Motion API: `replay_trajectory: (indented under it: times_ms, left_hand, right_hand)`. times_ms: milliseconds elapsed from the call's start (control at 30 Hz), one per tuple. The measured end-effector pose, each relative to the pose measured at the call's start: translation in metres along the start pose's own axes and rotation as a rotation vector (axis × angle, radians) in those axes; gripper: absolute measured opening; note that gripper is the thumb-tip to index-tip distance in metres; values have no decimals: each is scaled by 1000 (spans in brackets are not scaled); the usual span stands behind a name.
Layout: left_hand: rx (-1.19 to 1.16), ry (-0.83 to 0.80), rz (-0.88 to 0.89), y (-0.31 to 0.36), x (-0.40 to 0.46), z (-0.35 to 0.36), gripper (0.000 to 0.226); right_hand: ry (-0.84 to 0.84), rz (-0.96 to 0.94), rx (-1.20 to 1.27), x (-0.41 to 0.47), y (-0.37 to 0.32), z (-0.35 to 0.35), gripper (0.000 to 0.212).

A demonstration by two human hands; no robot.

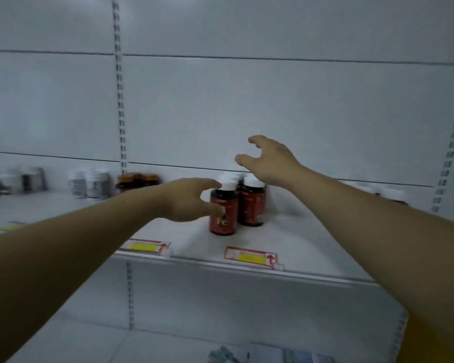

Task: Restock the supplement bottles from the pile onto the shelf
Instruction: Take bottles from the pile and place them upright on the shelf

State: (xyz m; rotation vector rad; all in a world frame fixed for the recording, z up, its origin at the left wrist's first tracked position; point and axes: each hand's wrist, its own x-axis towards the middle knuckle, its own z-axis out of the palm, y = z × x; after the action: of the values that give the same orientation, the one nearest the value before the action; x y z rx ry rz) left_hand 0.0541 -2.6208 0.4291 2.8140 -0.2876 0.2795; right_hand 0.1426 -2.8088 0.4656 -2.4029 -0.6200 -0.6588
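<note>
Dark red supplement bottles with white caps [250,203] stand clustered on the white metal shelf [294,244], near its middle. My left hand [192,200] touches the nearest bottle [222,213], thumb on its label, fingers loose. My right hand [269,159] hovers above the far bottles, fingers spread, holding nothing. Red-and-yellow price tags [250,256] line the near edge.

A cluster of dark red supplement bottles [237,203] with white caps stands upright mid-shelf [299,239], the front one marked "Fe".
</note>
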Motion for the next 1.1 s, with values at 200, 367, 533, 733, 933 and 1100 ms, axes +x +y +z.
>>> replay_trajectory:
  times_ms: [200,367,533,733,933,1100]
  left_hand:
    - [42,89,-189,-151,-92,-65,68]
    - [97,101,-393,-279,-178,-104,72]
    - [78,79,-623,-388,-257,-127,72]
    - [48,128,-827,-498,-302,-143,73]
    - [75,213,-924,-594,-327,-177,70]
    - [101,240,-981,-676,-354,-205,71]
  right_hand:
    - [-99,-255,46,35,-175,106,73]
    - [-218,-384,114,47,-311,209,72]
    - [-400,-480,175,50,-430,312,72]
    - [-534,-627,152,69,-541,416,77]
    - [-613,-714,190,105,-630,503,76]
    - [-644,-784,197,124,-712,571,75]
